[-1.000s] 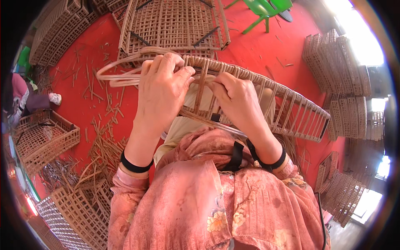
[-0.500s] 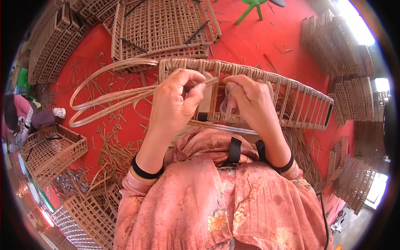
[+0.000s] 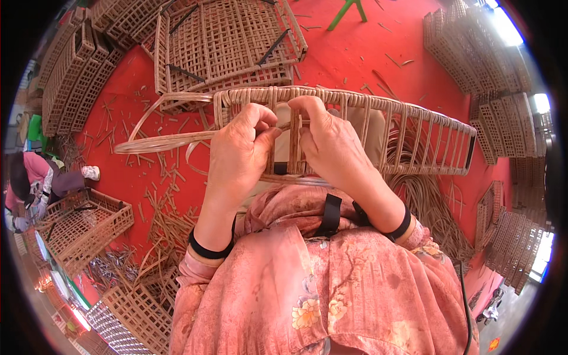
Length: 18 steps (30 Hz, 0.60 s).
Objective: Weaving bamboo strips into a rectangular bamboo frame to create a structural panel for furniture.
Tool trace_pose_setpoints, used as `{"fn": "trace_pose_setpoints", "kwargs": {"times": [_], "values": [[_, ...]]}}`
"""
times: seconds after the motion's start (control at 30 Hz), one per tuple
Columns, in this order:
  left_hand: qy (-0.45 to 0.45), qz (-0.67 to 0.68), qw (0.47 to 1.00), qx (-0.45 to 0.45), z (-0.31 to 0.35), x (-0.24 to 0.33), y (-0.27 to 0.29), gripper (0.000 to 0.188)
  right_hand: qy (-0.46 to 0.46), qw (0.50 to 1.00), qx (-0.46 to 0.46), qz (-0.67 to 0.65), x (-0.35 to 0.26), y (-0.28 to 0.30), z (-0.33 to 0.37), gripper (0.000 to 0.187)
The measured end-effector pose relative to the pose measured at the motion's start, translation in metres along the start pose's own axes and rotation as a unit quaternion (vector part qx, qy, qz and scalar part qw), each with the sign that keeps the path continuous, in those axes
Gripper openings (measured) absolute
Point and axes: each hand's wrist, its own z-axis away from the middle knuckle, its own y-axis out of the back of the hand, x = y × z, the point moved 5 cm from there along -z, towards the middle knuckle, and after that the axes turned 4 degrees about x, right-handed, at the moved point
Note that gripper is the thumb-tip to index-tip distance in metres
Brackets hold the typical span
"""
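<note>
Across my lap lies a long woven basket frame (image 3: 414,112), its rim wrapped in brown strip and its side made of upright ribs. My left hand (image 3: 236,148) is closed at the frame's left part, thumb and forefinger pinching a thin rattan strip (image 3: 285,126). Close beside it, my right hand (image 3: 337,142) curls at a flat upright rib (image 3: 294,142), its forefinger reaching up to the rim. What lies inside the right fingers is mostly hidden. From the frame's left end, a bundle of long strips (image 3: 160,142) loops out to the left.
Woven trays (image 3: 228,38) lie ahead on the red floor (image 3: 367,53). Stacked baskets stand at the left (image 3: 71,83) and right (image 3: 509,130). Strip offcuts (image 3: 163,219) litter the left floor; coiled strips (image 3: 420,201) lie right. Another person (image 3: 41,171) sits far left beside a tray (image 3: 89,225).
My right hand has moved left, nearer my left hand and onto the flat rib. The strip loops at the left have narrowed, and the frame has shifted slightly left.
</note>
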Motion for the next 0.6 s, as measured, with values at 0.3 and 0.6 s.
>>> {"fn": "trace_pose_setpoints", "kwargs": {"times": [0.3,0.6], "values": [[-0.052,0.006,0.999,-0.008,-0.009,0.009,-0.01,0.015,-0.037,0.989,0.056,-0.136,0.005,0.008,0.003,0.016],[-0.135,0.087,0.987,-0.012,-0.012,0.041,-0.029,0.018,-0.055,0.977,0.178,-0.099,0.009,0.076,0.025,0.011]]}}
